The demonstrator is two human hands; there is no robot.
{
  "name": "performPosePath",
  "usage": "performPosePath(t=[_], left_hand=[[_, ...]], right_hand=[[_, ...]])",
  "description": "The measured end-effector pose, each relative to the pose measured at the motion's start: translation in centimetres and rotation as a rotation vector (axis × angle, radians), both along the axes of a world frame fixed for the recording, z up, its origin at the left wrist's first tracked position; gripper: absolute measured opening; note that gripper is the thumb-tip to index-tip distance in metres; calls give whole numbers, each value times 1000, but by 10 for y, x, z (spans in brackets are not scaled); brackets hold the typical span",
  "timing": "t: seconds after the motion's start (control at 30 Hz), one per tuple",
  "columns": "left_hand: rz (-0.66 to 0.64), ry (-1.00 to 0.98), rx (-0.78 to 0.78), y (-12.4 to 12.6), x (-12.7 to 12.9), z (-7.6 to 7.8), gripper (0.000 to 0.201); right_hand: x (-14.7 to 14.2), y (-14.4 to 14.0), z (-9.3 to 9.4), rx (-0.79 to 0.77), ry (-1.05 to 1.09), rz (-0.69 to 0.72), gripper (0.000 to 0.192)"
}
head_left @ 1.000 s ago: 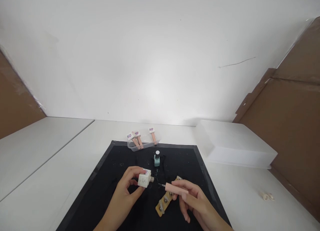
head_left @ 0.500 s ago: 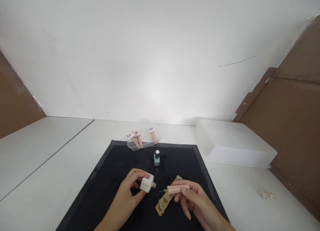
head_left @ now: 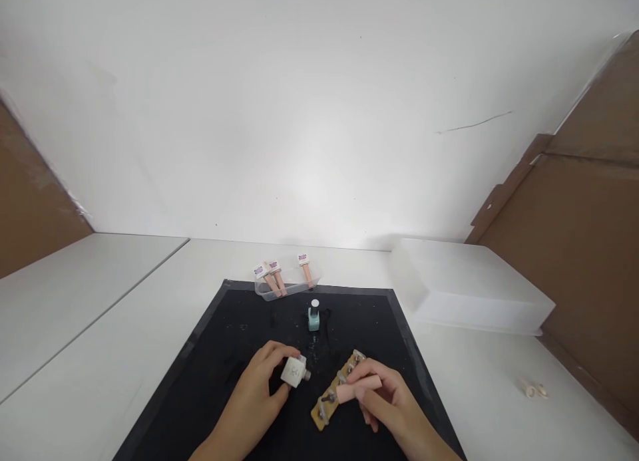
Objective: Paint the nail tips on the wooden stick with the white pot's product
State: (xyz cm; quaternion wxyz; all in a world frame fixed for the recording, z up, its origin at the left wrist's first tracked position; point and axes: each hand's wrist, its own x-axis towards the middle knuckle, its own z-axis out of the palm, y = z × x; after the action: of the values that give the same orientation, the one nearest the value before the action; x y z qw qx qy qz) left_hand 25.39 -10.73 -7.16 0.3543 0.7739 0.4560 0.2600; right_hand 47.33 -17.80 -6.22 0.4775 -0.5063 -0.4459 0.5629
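Observation:
My left hand [head_left: 259, 394] grips a small white square nail polish bottle [head_left: 293, 371], tilted with its open neck pointing right. In my right hand [head_left: 387, 401] is the bottle's pink cap [head_left: 357, 389], with its brush pointing left and down onto a tan wooden strip [head_left: 335, 389]. That strip lies slantwise on the black mat [head_left: 219, 354] and carries several small grey nail tips. The brush tip itself is too small to make out.
A teal polish bottle [head_left: 313, 316] stands upright at the mat's middle. A clear tray [head_left: 284, 287] with three pink-capped bottles sits at the mat's far edge. A white plastic box [head_left: 469, 288] rests at right; small rings [head_left: 532, 389] lie beyond it. Brown boards flank the table.
My right hand has swung the pink cap brush away from the bottle's neck and lowered it onto the wooden strip. My left hand dropped slightly with the bottle.

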Motion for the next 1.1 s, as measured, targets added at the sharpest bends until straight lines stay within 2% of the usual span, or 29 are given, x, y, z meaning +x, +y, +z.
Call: performPosePath(t=[0.3,0.53,0.67,0.8,1.1], left_hand=[[6,79,117,0,-2,-7,38],[-13,87,219,-1,-1,-5,25],[-127,64,386,-6,2,-2,19],[-194,64,577,-10,5,-2,21],[-366,235,693,-11,6,-4,16]], right_hand=[[1,-2,-6,105,-114,-67,47],[1,-2,-4,193,-244,-141,40],[0,-1,-4,258,-346,-131,34],[1,-1,-4,283,-400,-108,28],[-3,-5,-2,368,-445,-32,14]])
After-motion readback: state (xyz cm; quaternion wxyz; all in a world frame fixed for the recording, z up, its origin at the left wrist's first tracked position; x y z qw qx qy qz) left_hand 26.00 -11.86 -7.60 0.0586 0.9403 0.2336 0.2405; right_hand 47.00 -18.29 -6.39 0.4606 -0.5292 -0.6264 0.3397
